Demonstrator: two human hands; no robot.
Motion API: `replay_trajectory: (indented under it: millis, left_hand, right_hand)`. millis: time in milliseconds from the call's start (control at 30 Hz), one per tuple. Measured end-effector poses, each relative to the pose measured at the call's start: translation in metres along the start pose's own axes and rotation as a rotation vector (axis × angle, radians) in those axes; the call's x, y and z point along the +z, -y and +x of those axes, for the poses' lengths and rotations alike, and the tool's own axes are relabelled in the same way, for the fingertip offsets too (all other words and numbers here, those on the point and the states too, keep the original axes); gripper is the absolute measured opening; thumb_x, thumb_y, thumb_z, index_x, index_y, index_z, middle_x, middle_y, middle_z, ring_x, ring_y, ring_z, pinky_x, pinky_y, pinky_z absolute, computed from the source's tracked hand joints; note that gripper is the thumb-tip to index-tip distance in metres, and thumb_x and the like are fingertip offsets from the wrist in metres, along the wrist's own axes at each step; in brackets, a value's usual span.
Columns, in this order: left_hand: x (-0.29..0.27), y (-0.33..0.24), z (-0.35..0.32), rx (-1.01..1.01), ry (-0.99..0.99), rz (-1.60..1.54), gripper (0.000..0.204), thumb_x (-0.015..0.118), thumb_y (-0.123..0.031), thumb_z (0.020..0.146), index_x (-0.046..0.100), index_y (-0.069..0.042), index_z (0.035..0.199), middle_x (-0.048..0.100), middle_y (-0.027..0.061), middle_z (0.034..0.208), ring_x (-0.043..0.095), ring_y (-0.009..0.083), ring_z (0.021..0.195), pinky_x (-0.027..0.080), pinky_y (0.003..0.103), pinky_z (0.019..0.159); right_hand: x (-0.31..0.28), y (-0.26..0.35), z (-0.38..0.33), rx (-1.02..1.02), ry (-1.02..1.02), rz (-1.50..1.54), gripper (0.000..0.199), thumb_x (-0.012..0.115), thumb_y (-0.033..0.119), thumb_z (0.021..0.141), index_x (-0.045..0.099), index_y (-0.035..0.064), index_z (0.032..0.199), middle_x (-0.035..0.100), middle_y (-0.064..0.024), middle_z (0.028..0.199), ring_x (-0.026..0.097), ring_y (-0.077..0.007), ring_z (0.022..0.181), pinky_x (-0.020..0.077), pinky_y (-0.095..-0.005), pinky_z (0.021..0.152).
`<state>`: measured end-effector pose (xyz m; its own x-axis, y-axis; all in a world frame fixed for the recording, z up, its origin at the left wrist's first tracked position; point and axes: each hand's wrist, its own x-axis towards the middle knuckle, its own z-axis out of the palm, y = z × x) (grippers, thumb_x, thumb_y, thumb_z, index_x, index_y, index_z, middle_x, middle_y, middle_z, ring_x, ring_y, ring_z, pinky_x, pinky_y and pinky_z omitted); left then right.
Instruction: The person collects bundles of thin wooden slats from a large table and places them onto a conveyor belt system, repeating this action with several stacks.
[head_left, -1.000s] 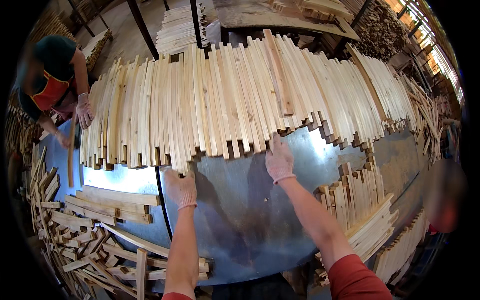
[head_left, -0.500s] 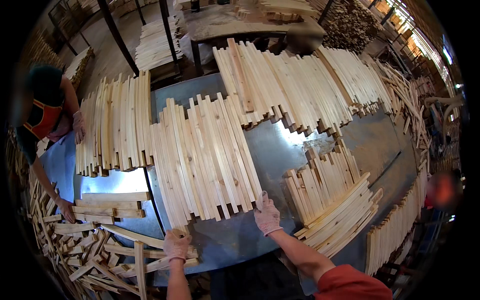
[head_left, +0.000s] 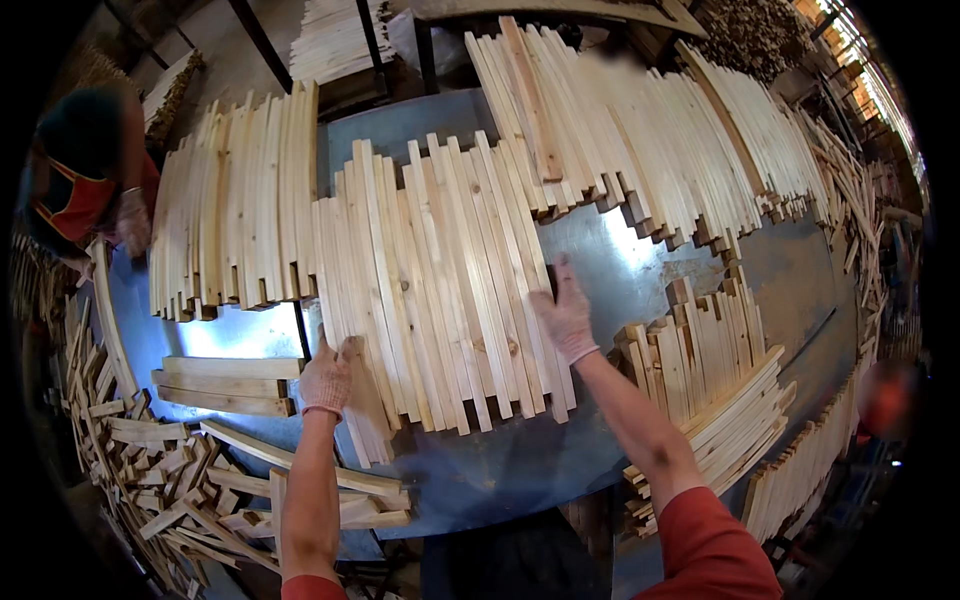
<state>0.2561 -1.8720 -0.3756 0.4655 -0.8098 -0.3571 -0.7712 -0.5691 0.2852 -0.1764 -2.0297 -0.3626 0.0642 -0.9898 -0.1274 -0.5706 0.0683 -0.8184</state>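
A row of pale wooden strips (head_left: 430, 290) lies side by side on the metal table, its near ends uneven. My left hand (head_left: 327, 378), in a light knit glove, is at the row's left edge near the front, thumb and fingers apart. On the other side, my right hand (head_left: 566, 315), gloved too, lies against the right edge with its fingers spread. Neither hand is wrapped round a strip. The left hand's palm side is hidden.
Another row of strips (head_left: 230, 200) adjoins on the left, a longer row (head_left: 620, 140) at the far right. Short stacked strips (head_left: 720, 400) lie near right; loose offcuts (head_left: 170, 470) heap at near left, below a few short boards (head_left: 225, 385). A co-worker (head_left: 85, 180) stands at far left.
Both my hands have moved from the row's near corners up along its sides, and the right hand's fingers have spread. The co-worker's lower hand has drawn back from the short boards. The view has shifted.
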Motion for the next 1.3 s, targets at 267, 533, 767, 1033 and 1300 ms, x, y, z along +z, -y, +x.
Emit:
replay_trajectory:
  millis: [267,533,767,1033,1300]
  left_hand:
    - [0.003,-0.005,-0.013,0.088,0.042,-0.752,0.078,0.083,-0.028,0.090,0.046,-0.002,0.153,0.069,0.0182,0.129,0.070,0.0332,0.114,0.060,0.043,0.098]
    - [-0.020,-0.013,-0.019,-0.025,0.309,-1.054,0.056,0.077,-0.006,0.091,0.053,0.002,0.140,0.070,0.0165,0.120,0.073,0.0256,0.104,0.064,0.037,0.085]
    - [-0.052,-0.029,-0.087,-0.210,0.355,-1.147,0.046,0.078,-0.002,0.089,0.058,0.007,0.130,0.071,0.0120,0.109,0.072,0.0229,0.093,0.064,0.036,0.083]
    - [-0.062,-0.019,-0.237,-0.314,0.408,-1.103,0.054,0.073,-0.004,0.085,0.055,0.006,0.136,0.068,0.0138,0.116,0.067,0.0242,0.099,0.059,0.037,0.088]
    - [-0.064,-0.013,-0.401,-0.211,0.294,-1.510,0.058,0.076,-0.005,0.087,0.053,0.001,0.140,0.065,0.0104,0.119,0.067,0.0223,0.100,0.059,0.037,0.085]
  right_hand:
    - [0.006,-0.008,0.001,0.115,0.048,0.411,0.095,0.080,0.031,0.093,0.029,0.0016,0.168,0.033,-0.0215,0.172,0.036,-0.0303,0.157,0.0323,-0.0410,0.129]
    - [-0.003,0.009,0.013,0.435,0.345,0.647,0.094,0.090,0.029,0.083,0.042,-0.0085,0.154,0.060,-0.0181,0.144,0.059,-0.0252,0.131,0.0467,-0.0374,0.116]
    - [-0.028,0.012,-0.042,0.443,0.399,0.590,0.088,0.092,0.023,0.081,0.046,-0.0069,0.149,0.064,-0.0172,0.135,0.064,-0.0230,0.121,0.0510,-0.0368,0.111]
    - [-0.092,0.021,-0.161,0.604,0.454,0.517,0.088,0.095,0.017,0.079,0.047,-0.0060,0.149,0.065,-0.0161,0.133,0.066,-0.0230,0.118,0.0531,-0.0360,0.109]
    - [-0.148,0.036,-0.270,0.406,0.532,0.734,0.072,0.086,0.015,0.086,0.052,-0.0042,0.146,0.067,-0.0123,0.126,0.067,-0.0205,0.108,0.0567,-0.0339,0.098]
